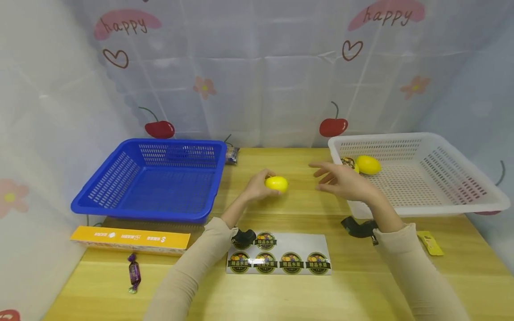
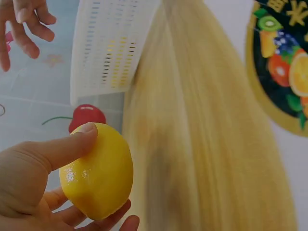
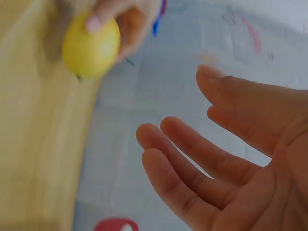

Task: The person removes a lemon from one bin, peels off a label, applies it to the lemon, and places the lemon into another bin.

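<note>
Mid-frame in the head view, I have my left hand [image 1: 257,186] curled around a yellow lemon [image 1: 276,183], thumb on top and fingers beneath, so it sits lifted clear of the wooden table [image 1: 361,276]. My right hand [image 1: 341,180] hangs just right of it, fingers spread and relaxed, holding nothing, palm turned toward the fruit. Behind that hand, at right, the white basket [image 1: 441,178] holds another lemon [image 1: 367,164]. The blue basket [image 1: 152,183] sits left; a sticker sheet [image 1: 281,256] lies at lower centre.
</note>
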{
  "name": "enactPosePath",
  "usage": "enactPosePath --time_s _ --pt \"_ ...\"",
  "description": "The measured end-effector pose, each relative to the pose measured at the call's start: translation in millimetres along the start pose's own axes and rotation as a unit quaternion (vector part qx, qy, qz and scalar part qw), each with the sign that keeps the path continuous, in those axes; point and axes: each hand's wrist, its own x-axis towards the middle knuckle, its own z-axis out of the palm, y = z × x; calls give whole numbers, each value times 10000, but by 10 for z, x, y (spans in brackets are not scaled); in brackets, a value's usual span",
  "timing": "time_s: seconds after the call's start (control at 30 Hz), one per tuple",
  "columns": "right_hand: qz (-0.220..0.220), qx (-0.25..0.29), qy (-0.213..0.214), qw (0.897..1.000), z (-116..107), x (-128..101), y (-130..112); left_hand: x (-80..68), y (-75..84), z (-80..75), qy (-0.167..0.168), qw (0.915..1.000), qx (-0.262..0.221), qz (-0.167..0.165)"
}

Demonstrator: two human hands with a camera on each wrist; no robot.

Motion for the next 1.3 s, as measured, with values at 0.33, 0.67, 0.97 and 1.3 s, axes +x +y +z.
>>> enactPosePath --time_s 0.33,0.67,0.97,1.3 --pt "-181 72 -1112 9936 882 34 -182 -51 -156 65 -279 9994 -212 -29" --pt "311 -812 -1284 9879 1248 -47 -222 -104 -268 40 -2 9974 -720 -21" --pt "459 -729 -1580 9837 1280 -29 -257 -516 -161 -116 328 9984 -212 415" --pt "740 -411 -1491 9852 1295 -52 -204 -970 -320 -111 -1496 9846 655 618"
